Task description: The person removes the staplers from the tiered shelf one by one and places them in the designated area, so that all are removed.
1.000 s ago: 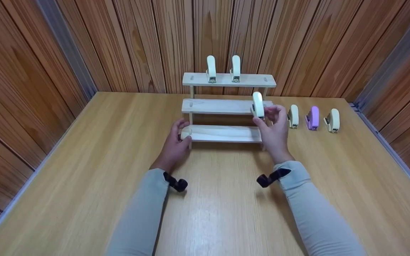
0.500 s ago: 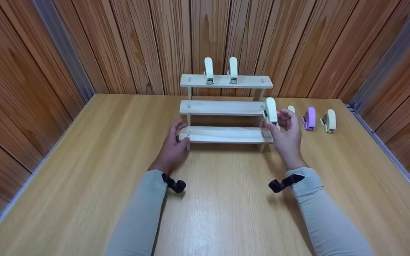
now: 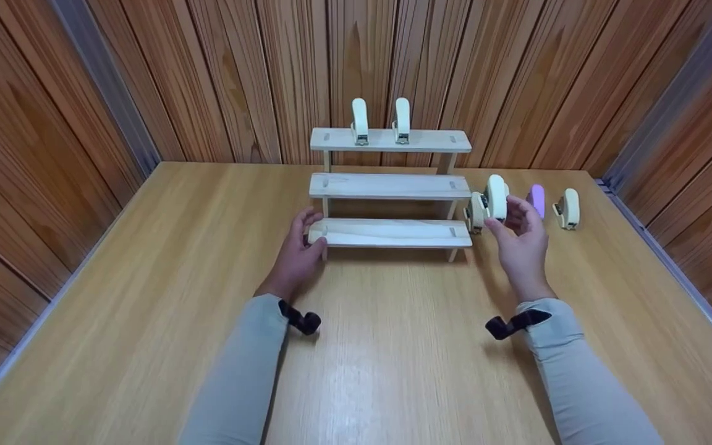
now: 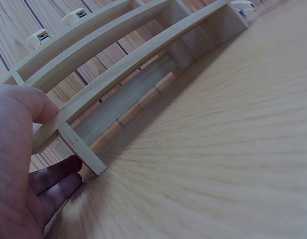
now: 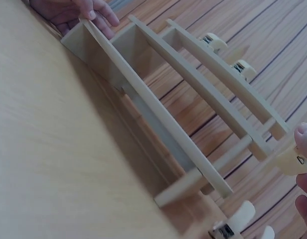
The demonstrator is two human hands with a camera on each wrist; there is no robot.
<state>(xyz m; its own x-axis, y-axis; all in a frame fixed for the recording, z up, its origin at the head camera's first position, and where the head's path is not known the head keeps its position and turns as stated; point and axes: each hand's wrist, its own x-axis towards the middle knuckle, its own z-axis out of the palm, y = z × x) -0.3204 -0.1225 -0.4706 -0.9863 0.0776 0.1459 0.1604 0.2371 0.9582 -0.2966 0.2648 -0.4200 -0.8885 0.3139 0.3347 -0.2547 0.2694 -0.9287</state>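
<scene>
My left hand [image 3: 294,256] grips the left end of the lowest shelf of a three-step wooden rack [image 3: 390,232], thumb at the front edge. The left wrist view shows its fingers [image 4: 56,174] beside the rack's leg. My right hand [image 3: 523,253] pinches a cream stapler [image 3: 495,196] between thumb and fingers, just right of the rack. In the right wrist view that stapler [image 5: 291,162] is raised off the table. Two more cream staplers [image 3: 360,120] stand upright on the top shelf; the middle and lowest shelves hold nothing.
Close to the rack's right end stands another cream stapler [image 3: 474,213]. Farther right are a purple stapler [image 3: 536,199], partly behind my right fingers, and a cream one [image 3: 569,209]. A wood-plank wall [image 3: 294,74] rises behind the table [image 3: 356,352].
My right hand has carried the cream stapler rightward, from before the middle shelf to beyond the rack's right end. The stapler beside that end has come into sight. My left hand keeps its grip.
</scene>
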